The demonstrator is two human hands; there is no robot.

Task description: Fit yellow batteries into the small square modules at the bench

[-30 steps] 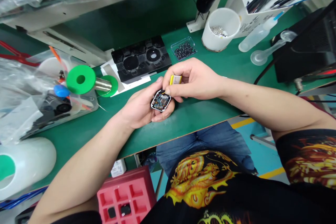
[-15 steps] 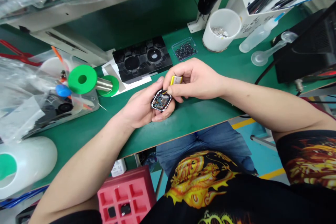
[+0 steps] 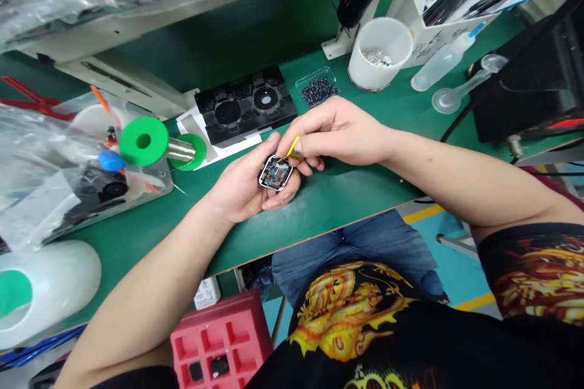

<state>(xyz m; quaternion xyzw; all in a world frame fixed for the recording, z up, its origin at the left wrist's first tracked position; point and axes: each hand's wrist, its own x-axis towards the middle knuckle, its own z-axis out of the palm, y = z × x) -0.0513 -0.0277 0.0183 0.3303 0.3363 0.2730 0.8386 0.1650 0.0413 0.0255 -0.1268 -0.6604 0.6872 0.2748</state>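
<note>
My left hand [image 3: 244, 188] is closed around an opened smartwatch case [image 3: 275, 174], whose bare circuit board faces up inside a silver-edged frame. Between the thumb and fingers of my right hand [image 3: 335, 137] is a small battery [image 3: 294, 147] with yellow edges, tilted on its side just above the case. Thin wires run from the battery toward the case's upper edge; where they end is too small to tell. Both hands meet over the green bench [image 3: 274, 231].
Behind the hands lie a black moulded tray [image 3: 249, 124] and a clear box of tiny screws [image 3: 318, 90]. A solder spool [image 3: 182, 151] stands left, a white cup [image 3: 381, 70] and plastic bottle [image 3: 444, 64] right. Below the bench edge is a red foam tray [image 3: 205, 334].
The battery has turned from its flat silver face showing to its yellow edge showing, and sits nearer the case. The case has shifted slightly left within the view.
</note>
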